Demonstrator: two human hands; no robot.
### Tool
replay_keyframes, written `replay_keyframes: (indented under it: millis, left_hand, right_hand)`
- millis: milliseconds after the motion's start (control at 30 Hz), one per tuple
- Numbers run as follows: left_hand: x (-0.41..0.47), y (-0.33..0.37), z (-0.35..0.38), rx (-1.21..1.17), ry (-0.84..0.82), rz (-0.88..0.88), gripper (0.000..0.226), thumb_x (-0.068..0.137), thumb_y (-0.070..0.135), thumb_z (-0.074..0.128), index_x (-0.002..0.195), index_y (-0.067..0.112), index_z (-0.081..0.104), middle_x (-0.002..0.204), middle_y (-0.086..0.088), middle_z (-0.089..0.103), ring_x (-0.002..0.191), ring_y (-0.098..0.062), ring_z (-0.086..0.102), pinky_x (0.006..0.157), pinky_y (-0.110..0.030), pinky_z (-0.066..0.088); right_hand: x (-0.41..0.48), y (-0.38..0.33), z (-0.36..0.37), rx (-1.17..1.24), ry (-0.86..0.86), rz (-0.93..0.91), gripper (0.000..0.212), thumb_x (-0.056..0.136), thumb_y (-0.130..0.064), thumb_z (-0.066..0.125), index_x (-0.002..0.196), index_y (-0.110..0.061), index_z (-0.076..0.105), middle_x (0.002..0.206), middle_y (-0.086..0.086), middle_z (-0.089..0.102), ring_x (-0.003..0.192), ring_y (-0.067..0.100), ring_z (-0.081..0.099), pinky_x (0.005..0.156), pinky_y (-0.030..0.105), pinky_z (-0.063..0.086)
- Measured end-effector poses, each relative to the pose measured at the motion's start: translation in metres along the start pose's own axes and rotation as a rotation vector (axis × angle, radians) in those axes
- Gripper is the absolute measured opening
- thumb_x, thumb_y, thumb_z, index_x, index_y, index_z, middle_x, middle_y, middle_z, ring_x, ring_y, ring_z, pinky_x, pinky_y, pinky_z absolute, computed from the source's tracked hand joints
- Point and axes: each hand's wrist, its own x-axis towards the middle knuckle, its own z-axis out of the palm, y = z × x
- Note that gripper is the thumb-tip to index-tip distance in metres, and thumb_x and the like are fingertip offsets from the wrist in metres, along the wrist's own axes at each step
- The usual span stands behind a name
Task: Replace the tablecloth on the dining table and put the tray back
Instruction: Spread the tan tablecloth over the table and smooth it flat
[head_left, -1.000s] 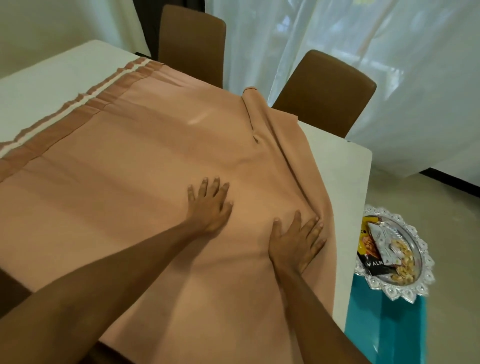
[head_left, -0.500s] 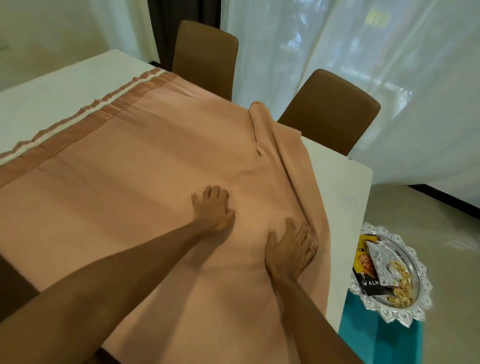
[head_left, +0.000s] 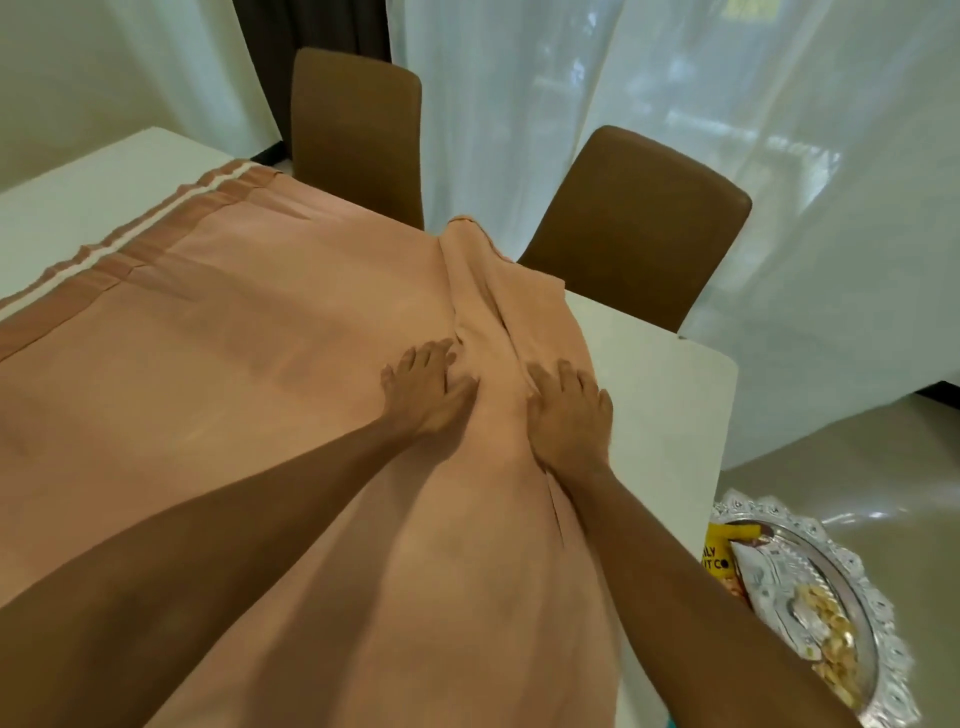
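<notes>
Centre frame: left hand (head_left: 423, 392) and right hand (head_left: 569, 418) press palm-down on the tablecloth (head_left: 208, 395), fingers loosely spread, flanking a raised fold. Tray (head_left: 769, 512) lower right, beside the table (head_left: 662, 395).

You see a peach tablecloth (head_left: 218, 374) with white border stripes, a white surface (head_left: 654, 395), brown chairs (head_left: 639, 228) and a silver tray (head_left: 852, 582).

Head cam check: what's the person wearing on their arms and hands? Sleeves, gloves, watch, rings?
Nothing visible. The left hand and right hand are bare: no gloves or rings, and no watch. The left forearm and right forearm are bare too, with no sleeves or bracelets as far up as the frame shows.
</notes>
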Motion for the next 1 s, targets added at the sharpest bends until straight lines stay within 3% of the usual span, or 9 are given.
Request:
replay_keyframes:
  millis: [133, 233, 400, 500, 567, 633, 1000]
  left_hand:
    - [0.013, 0.006, 0.002, 0.058, -0.089, -0.052, 0.072, 0.093, 0.07, 0.022, 0.155, 0.035, 0.019, 0.165, 0.004, 0.016, 0.152, -0.038, 0.006, 0.113, -0.072, 0.001]
    - [0.018, 0.026, 0.005, 0.074, -0.09, -0.126, 0.067, 0.091, 0.071, 0.024, 0.15, 0.038, 0.024, 0.163, 0.003, 0.019, 0.151, -0.041, 0.005, 0.11, -0.076, 0.002]
    - [0.025, 0.053, 0.015, 0.159, -0.047, 0.049, 0.067, 0.092, 0.07, 0.026, 0.15, 0.039, 0.02, 0.166, -0.003, 0.013, 0.152, -0.04, 0.003, 0.11, -0.076, 0.003]
    - [0.028, 0.058, 0.035, 0.247, -0.069, 0.047, 0.072, 0.091, 0.076, 0.015, 0.155, 0.044, 0.009, 0.168, 0.0, 0.001, 0.152, -0.039, -0.004, 0.11, -0.076, -0.002]
    - [0.026, 0.061, 0.044, 0.302, -0.039, 0.03, 0.073, 0.09, 0.077, 0.01, 0.155, 0.044, 0.005, 0.168, 0.001, 0.0, 0.152, -0.04, -0.004, 0.109, -0.076, -0.003]
    - [0.028, 0.062, 0.045, 0.316, -0.027, 0.031, 0.073, 0.09, 0.077, 0.01, 0.155, 0.044, 0.007, 0.168, 0.001, 0.002, 0.152, -0.04, -0.002, 0.108, -0.076, -0.003]
    - [0.0, 0.064, 0.045, 0.307, -0.106, 0.143, 0.072, 0.093, 0.073, 0.013, 0.157, 0.04, 0.008, 0.168, 0.0, -0.002, 0.153, -0.034, -0.004, 0.112, -0.072, -0.002]
  right_hand:
    - [-0.006, 0.054, -0.014, 0.003, 0.151, 0.282, 0.049, 0.1, -0.025, 0.038, 0.149, -0.03, 0.044, 0.157, 0.008, 0.042, 0.144, 0.033, 0.036, 0.119, 0.064, 0.018]
    - [-0.021, 0.088, -0.027, 0.005, 0.191, 0.432, 0.049, 0.097, -0.025, 0.041, 0.145, -0.021, 0.051, 0.155, 0.012, 0.044, 0.144, 0.034, 0.036, 0.12, 0.063, 0.013]
    - [-0.012, 0.071, -0.035, 0.125, 0.345, 0.227, 0.051, 0.092, -0.017, 0.053, 0.143, -0.021, 0.052, 0.153, 0.011, 0.045, 0.143, 0.032, 0.039, 0.122, 0.056, 0.02]
    - [0.013, 0.056, -0.023, 0.141, 0.191, 0.044, 0.051, 0.101, -0.038, 0.043, 0.151, -0.027, 0.041, 0.161, 0.006, 0.036, 0.149, 0.03, 0.03, 0.124, 0.05, 0.019]
    - [0.018, 0.058, -0.008, 0.065, 0.075, 0.036, 0.057, 0.103, -0.053, 0.03, 0.157, -0.033, 0.029, 0.167, 0.004, 0.023, 0.155, 0.029, 0.017, 0.125, 0.049, 0.008]
    - [0.016, 0.063, 0.0, 0.034, 0.088, 0.05, 0.062, 0.102, -0.059, 0.022, 0.158, -0.033, 0.026, 0.169, 0.005, 0.018, 0.156, 0.03, 0.012, 0.125, 0.049, 0.004]
    - [-0.011, 0.075, -0.004, 0.031, 0.125, 0.073, 0.061, 0.102, -0.059, 0.029, 0.157, -0.032, 0.03, 0.168, 0.007, 0.021, 0.155, 0.03, 0.015, 0.125, 0.049, 0.01]
